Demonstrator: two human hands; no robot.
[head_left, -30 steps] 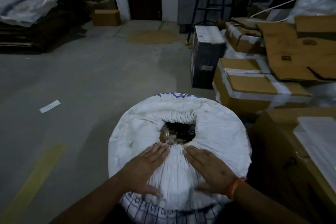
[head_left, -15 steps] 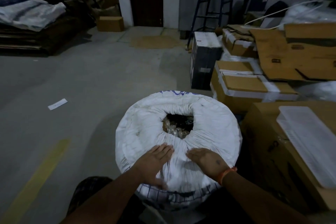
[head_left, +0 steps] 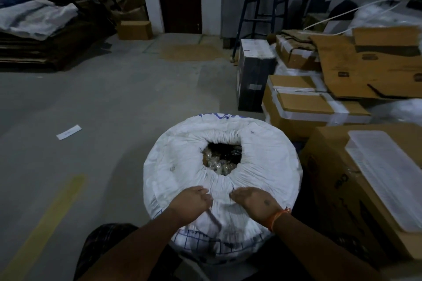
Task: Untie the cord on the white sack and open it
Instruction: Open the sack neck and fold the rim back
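Observation:
A round white sack [head_left: 269, 166] stands on the floor right in front of me, its top gathered into pleats around a dark opening [head_left: 222, 158] where shiny wrapped contents show. My left hand [head_left: 193, 201] and my right hand [head_left: 253, 201] sit side by side on the near pleats, fingers curled and bunching the white fabric. A thin strand that may be the cord [head_left: 213, 217] trails down from under my left hand; it is blurred. An orange band circles my right wrist.
Cardboard boxes [head_left: 303, 105] crowd the right, the nearest one [head_left: 331, 189] with a clear plastic lid on top touching the sack's side. A blue ladder [head_left: 258, 7] leans at the back. Bare concrete floor [head_left: 102, 121] with a paper slip [head_left: 68, 132] spreads left.
Both hands slid back toward me from the rim of the opening and their flat fingers curled into the pleats. The view backed away from the sack a little.

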